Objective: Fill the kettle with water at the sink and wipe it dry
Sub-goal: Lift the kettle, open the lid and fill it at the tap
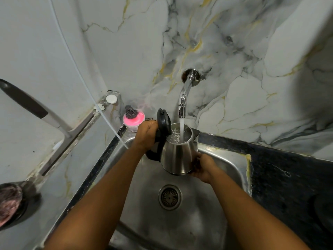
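The steel kettle (177,156) hangs over the sink (225,159), lid (163,121) up so tap (183,98) water falls in. Left hand (146,134) grips the handle; right hand (202,167) cups underneath, sharing the weight.

1 kettle (177,156), 1 lid (164,122), 1 tap (185,92), 1 water stream (181,129), 1 sink (225,161), 1 drain (170,197). 2 hands: left (146,135), right (203,167). 1 pink tub (134,121), 1 scrubber (131,111) on it. 1 white cap (111,98).

Pink soap tub (133,121) w/ steel scrubber (131,111) on top, behind sink's left corner
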The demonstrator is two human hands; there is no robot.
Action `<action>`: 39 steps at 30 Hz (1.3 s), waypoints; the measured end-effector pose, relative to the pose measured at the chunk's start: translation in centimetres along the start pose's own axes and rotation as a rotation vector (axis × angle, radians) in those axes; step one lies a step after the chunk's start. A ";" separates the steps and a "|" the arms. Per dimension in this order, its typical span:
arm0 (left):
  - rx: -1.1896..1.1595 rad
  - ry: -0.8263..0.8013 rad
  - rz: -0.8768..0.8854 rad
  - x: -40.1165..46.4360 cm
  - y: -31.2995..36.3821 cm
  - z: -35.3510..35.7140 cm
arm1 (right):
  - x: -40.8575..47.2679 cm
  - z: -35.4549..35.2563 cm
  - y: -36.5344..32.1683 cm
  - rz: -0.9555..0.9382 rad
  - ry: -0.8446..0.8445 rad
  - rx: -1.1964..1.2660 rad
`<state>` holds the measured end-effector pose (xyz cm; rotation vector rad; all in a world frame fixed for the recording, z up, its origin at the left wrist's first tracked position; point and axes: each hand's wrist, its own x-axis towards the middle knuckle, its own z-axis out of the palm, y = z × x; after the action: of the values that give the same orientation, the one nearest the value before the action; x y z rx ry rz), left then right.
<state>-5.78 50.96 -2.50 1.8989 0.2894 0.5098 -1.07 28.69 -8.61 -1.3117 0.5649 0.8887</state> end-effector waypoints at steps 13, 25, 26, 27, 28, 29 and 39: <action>0.075 -0.041 0.031 -0.9 0.1 -0.1 | 0.3 -0.3 0.4 -0.026 -0.010 -0.045; 0.067 -0.026 -0.007 -1.5 1.3 0.0 | -1.5 -0.7 -2.2 -0.101 0.026 -0.162; 0.082 -0.030 -0.010 -1.6 1.3 0.0 | -1.6 -0.4 -3.3 -0.185 0.115 -0.206; 0.089 -0.031 -0.022 -1.8 1.3 0.0 | -1.6 -0.1 -4.5 -0.301 0.238 -0.296; 0.090 -0.028 -0.039 -1.9 1.3 0.0 | -2.1 0.2 -5.9 -0.440 0.335 -0.384; 0.097 -0.025 -0.051 -2.0 1.2 0.0 | -2.7 0.7 -7.2 -0.586 0.350 -0.421; 0.269 -0.030 -0.064 -2.0 1.0 0.0 | -7.6 6.6 -13.6 -1.035 0.081 -0.719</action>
<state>-7.54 49.71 -2.02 2.1480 0.4138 0.4148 4.95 33.14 6.55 -1.9853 -0.4459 0.1370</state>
